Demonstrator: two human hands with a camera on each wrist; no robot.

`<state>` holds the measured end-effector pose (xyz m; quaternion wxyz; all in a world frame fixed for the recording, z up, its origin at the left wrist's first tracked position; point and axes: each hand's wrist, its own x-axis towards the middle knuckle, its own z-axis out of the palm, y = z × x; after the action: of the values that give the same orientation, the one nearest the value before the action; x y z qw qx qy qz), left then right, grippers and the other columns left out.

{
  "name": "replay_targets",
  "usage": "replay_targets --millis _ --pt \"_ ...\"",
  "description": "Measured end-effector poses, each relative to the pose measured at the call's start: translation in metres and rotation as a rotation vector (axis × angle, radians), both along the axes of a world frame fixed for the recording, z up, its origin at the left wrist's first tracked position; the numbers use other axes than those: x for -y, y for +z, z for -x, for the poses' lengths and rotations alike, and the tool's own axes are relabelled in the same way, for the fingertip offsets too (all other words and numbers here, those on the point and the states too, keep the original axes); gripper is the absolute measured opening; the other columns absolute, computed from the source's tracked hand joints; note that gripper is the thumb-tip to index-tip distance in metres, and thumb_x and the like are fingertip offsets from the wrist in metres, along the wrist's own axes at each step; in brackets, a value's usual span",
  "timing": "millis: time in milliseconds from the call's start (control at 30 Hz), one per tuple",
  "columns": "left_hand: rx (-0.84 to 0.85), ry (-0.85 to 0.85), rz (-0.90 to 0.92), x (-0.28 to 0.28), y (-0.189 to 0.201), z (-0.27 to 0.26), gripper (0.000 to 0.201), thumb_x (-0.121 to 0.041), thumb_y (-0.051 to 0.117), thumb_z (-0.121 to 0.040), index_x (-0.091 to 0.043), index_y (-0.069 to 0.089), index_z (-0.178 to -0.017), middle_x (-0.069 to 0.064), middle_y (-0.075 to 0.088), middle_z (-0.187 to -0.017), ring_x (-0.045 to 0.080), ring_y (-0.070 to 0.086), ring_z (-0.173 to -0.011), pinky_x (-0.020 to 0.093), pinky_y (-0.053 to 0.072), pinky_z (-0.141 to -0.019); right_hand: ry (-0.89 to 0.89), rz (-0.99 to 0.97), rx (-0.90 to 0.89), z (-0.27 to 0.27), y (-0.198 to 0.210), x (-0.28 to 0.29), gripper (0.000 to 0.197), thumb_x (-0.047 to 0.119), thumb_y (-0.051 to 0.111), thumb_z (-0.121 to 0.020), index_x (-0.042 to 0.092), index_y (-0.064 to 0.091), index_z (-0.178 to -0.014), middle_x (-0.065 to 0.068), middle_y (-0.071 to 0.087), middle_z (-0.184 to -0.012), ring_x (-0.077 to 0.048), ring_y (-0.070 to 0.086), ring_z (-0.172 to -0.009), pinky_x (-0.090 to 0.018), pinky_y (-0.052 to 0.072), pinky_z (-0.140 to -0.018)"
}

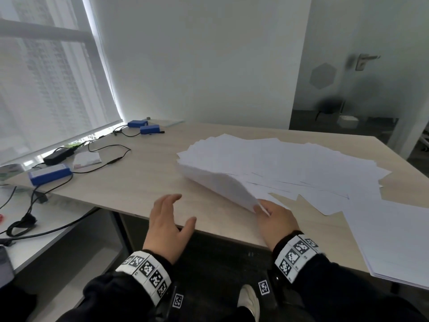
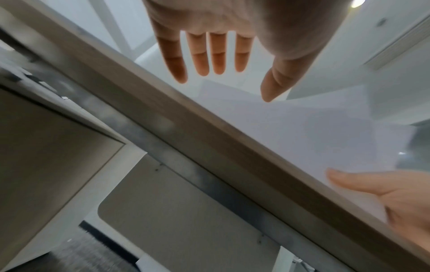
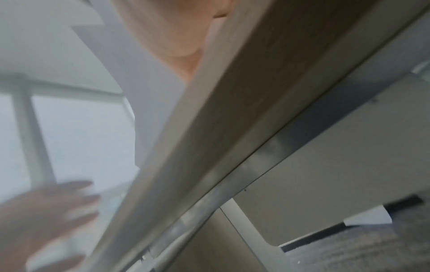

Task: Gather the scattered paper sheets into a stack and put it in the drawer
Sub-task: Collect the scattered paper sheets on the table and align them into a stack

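Observation:
White paper sheets [image 1: 290, 163] lie fanned out across the right half of the wooden desk [image 1: 139, 182]. My right hand [image 1: 262, 209] pinches the near corner of a thick bundle of these sheets and holds that corner bent up off the desk. My left hand [image 1: 173, 214] hovers open to the left of the bundle, over the desk's near edge, fingers spread. The left wrist view shows the left hand's straight fingers [image 2: 218, 55] above the desk edge [image 2: 209, 138], with paper [image 2: 302, 128] beyond. The right wrist view is blurred. No drawer is plainly in view.
A separate neat pile of sheets [image 1: 394, 240] lies at the desk's near right corner. Blue boxes [image 1: 50, 174], a black adapter [image 1: 58, 155], cables and a notepad [image 1: 87, 159] sit at the left. A lower white table [image 1: 46, 224] adjoins. Cabinet panels [image 2: 58, 147] stand under the desk.

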<state>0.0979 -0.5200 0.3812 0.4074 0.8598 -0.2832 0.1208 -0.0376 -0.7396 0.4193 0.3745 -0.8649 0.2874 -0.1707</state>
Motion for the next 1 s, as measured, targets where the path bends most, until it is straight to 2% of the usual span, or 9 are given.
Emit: replay_targets --millis 67,200,267,400,467,567,700,867,1000 --pt "-0.023 0.027 -0.082 0.0 0.0 -0.009 0.053 -0.039 0.066 -0.086 -0.025 0.049 -0.134 -0.007 0.045 -0.14 0.015 0.041 -0.135 0.034 0.033 -0.113 -0.086 -0.132 0.111 0.002 0.007 0.0 0.023 0.033 0.051 -0.097 0.038 0.062 -0.079 0.012 0.067 -0.08 -0.015 0.065 -0.078 -0.028 0.052 -0.072" --pt "-0.024 -0.038 -0.326 0.017 0.004 -0.019 0.067 -0.048 0.061 -0.087 -0.029 0.037 -0.147 -0.011 0.033 -0.155 0.014 0.032 -0.144 0.039 0.031 -0.116 -0.166 -0.336 0.282 0.01 0.012 0.002 0.021 0.03 0.057 -0.097 0.03 0.061 -0.077 0.01 0.067 -0.082 -0.013 0.064 -0.083 -0.026 0.047 -0.073" --pt "-0.057 -0.033 -0.286 0.027 0.007 -0.021 0.076 -0.046 0.063 -0.087 -0.027 0.029 -0.152 -0.008 0.03 -0.158 0.015 0.031 -0.145 0.04 0.031 -0.117 -0.206 -0.396 0.325 0.017 0.015 0.003 0.019 0.027 0.059 -0.096 0.026 0.061 -0.077 0.009 0.065 -0.081 -0.009 0.061 -0.078 -0.024 0.043 -0.067" --pt "-0.184 0.058 -0.236 0.039 0.011 -0.022 0.09 -0.044 0.066 -0.085 -0.024 0.016 -0.157 -0.005 0.026 -0.161 0.016 0.031 -0.146 0.045 0.032 -0.116 -0.315 -0.514 0.396 0.034 0.025 0.009 0.02 0.022 0.064 -0.093 0.02 0.051 -0.079 0.01 0.056 -0.082 -0.016 0.054 -0.082 -0.025 0.037 -0.084" --pt "-0.212 0.082 -0.226 0.043 0.012 -0.022 0.096 -0.044 0.068 -0.083 -0.024 0.011 -0.157 -0.005 0.024 -0.162 0.017 0.031 -0.146 0.047 0.032 -0.116 -0.368 -0.539 0.394 0.04 0.029 0.016 0.022 0.028 0.065 -0.092 0.013 0.049 -0.099 0.004 0.054 -0.092 -0.019 0.049 -0.092 -0.025 0.035 -0.088" --pt "-0.249 0.087 -0.186 0.046 0.016 -0.021 0.099 -0.036 0.07 -0.079 -0.029 0.008 -0.156 -0.006 0.024 -0.161 0.019 0.032 -0.145 0.047 0.031 -0.113 -0.465 -0.529 0.395 0.047 0.04 0.029 0.062 0.038 0.065 -0.09 0.003 0.042 -0.136 -0.008 0.056 -0.126 -0.025 0.051 -0.109 -0.029 0.036 -0.096" --pt "-0.248 0.081 -0.265 0.05 0.021 -0.024 0.104 -0.023 0.065 -0.078 -0.04 -0.004 -0.155 -0.011 0.001 -0.166 0.019 0.029 -0.146 0.046 0.037 -0.108 -0.517 -0.517 0.45 0.059 0.052 0.051 0.083 0.047 0.062 -0.089 0.004 0.025 -0.149 -0.013 0.039 -0.15 -0.033 0.039 -0.136 -0.041 0.031 -0.112" --pt "-0.163 -0.029 -0.604 0.058 0.023 -0.026 0.089 -0.062 0.051 -0.083 -0.035 0.01 -0.157 -0.01 0.02 -0.164 0.015 0.018 -0.151 0.047 0.021 -0.117 -0.549 -0.482 0.568 0.077 0.061 0.062 0.045 0.041 0.062 -0.092 0.011 0.047 -0.122 -0.004 0.052 -0.109 -0.027 0.05 -0.102 -0.03 0.034 -0.088" --pt "-0.015 -0.042 -0.753 0.059 0.014 -0.009 0.098 -0.089 0.03 -0.072 -0.035 0.026 -0.153 -0.009 0.031 -0.156 0.017 0.023 -0.146 0.046 0.022 -0.113 -0.507 -0.433 0.569 0.082 0.058 0.062 0.029 0.037 0.062 -0.093 0.015 0.046 -0.104 -0.002 0.053 -0.098 -0.022 0.048 -0.092 -0.028 0.034 -0.085"
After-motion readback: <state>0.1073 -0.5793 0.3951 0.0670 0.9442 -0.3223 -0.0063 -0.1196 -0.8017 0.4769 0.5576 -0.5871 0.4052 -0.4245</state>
